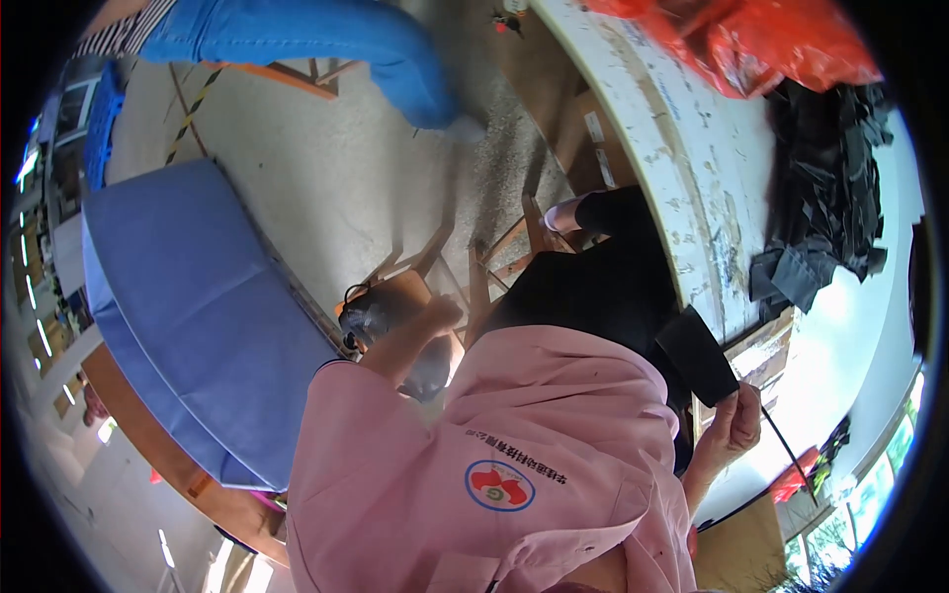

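Observation:
In my right hand a flat, black rectangular piece is pinched by its lower corner, between thumb and fingers. It is held beside the table's near edge, over my dark trousers. My left hand is down at my left side, by a wooden stool. Its fingers look curled, and whatever they may hold is hidden. A dark, shiny bag-like thing with a thin black loop lies at the stool, close to my left forearm.
To the right a worn white table carries a heap of black pieces and red plastic bags. A blue-covered surface stands at the left. Across the floor sits another person in blue jeans. Wooden stool legs stand under the table edge.

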A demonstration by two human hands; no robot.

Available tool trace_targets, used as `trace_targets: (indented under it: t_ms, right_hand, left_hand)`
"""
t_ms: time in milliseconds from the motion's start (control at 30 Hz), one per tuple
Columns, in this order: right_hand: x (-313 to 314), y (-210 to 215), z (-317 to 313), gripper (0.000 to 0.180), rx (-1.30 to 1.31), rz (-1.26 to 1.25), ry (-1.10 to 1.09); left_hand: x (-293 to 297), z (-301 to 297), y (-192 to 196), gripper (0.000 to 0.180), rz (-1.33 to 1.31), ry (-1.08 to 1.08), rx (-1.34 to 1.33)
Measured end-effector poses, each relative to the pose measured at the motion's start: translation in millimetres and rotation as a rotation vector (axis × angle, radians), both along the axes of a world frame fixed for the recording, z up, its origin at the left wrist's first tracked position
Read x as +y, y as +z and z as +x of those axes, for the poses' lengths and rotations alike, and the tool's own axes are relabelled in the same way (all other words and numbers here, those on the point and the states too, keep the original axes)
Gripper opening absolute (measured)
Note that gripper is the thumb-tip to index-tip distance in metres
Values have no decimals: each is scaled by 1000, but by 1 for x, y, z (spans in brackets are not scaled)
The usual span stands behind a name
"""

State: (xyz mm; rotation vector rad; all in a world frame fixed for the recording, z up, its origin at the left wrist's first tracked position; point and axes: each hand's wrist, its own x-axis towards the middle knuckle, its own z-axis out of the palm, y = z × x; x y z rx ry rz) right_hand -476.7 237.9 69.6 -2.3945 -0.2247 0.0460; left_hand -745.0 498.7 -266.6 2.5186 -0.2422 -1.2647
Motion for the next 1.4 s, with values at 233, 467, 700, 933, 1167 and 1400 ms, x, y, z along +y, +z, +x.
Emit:
trace_targets:
  t_ms: [233,467,700,933,1167,1400]
  right_hand:
    - [-13,-1,-5,13,96,14,-98]
    - [-22,0,-13,7,133,90,-194]
    - [-32,-5,-16,10,26,-8,-143]
    - [-28,-15,-10,15,197,172,-89]
    - [-9,-14,0,12,159,69,-24]
    - [-6,1,14,9,152,42,-11]
  left_hand:
    - [-10,22,-4,15,-236,175,-129]
    - [5,-55,-135,20,-515,592,-23]
    - [5,46,-20,24,-151,659,-110]
    - [87,54,72,71,366,832,151]
    - [74,62,69,56,344,740,241]
    - [79,110,63,24,33,985,-675]
